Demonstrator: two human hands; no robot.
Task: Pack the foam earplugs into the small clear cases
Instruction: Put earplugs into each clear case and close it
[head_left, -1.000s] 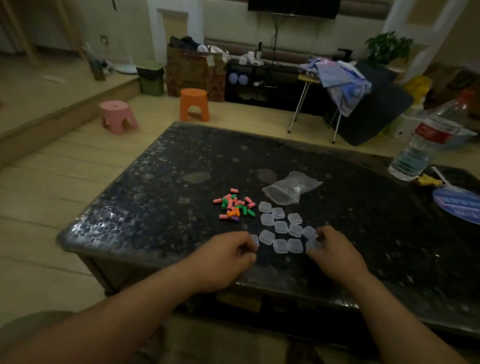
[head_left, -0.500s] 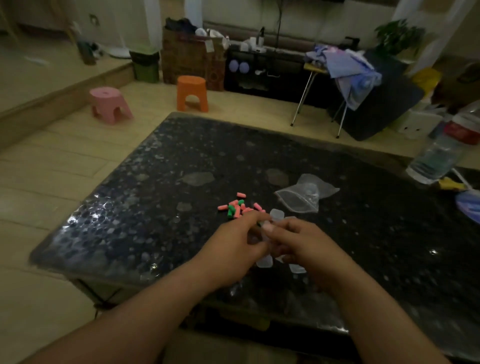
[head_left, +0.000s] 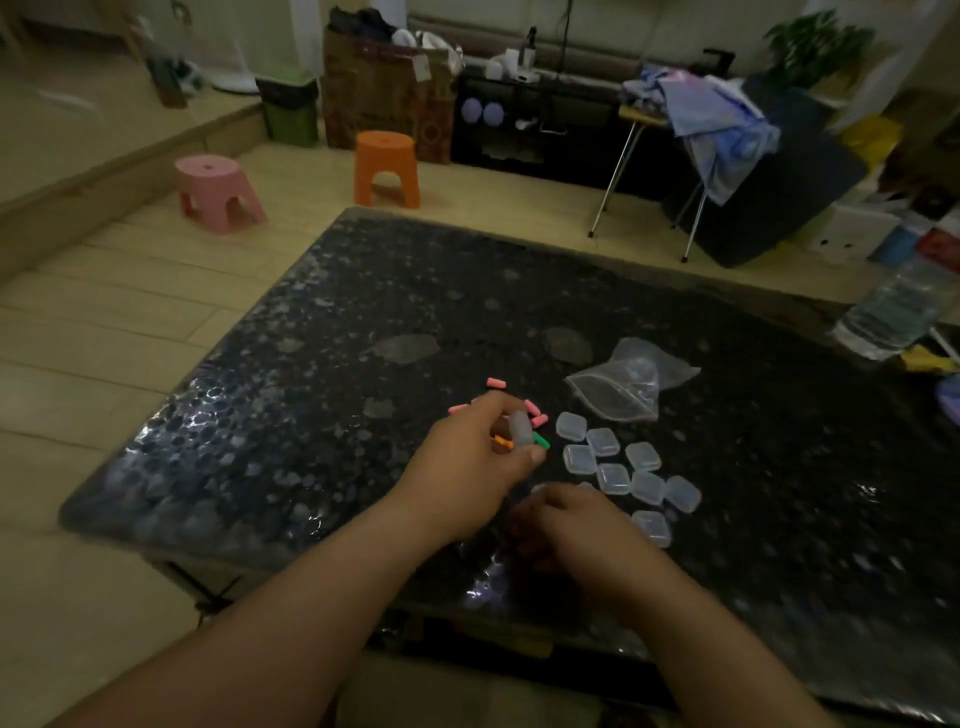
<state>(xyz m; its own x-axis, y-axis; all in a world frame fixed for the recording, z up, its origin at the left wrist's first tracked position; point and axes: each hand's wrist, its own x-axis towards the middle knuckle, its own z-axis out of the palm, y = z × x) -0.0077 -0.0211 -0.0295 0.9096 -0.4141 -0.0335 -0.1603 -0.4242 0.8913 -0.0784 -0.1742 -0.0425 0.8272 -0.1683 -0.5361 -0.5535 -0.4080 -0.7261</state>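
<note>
Colourful foam earplugs (head_left: 496, 383) lie in a small pile on the dark table (head_left: 311, 415), partly hidden by my left hand (head_left: 478, 462). That hand hovers over the pile and pinches one small clear case (head_left: 521, 428) between thumb and fingers. Several more clear cases (head_left: 613, 475) lie flat in a cluster just to the right. My right hand (head_left: 571, 530) is low over the table near its front, back towards the camera and fingers curled under. It is blurred, and what it holds, if anything, is hidden.
An empty clear zip bag (head_left: 631, 387) lies behind the cases. A water bottle (head_left: 893, 312) and a blue object (head_left: 950, 395) are at the table's right edge. Pink (head_left: 215, 192) and orange (head_left: 387, 166) stools stand on the floor beyond.
Both hands met over one case half a second ago. Now the left hand has carried the case out over the earplugs and the right hand has drawn back towards me.
</note>
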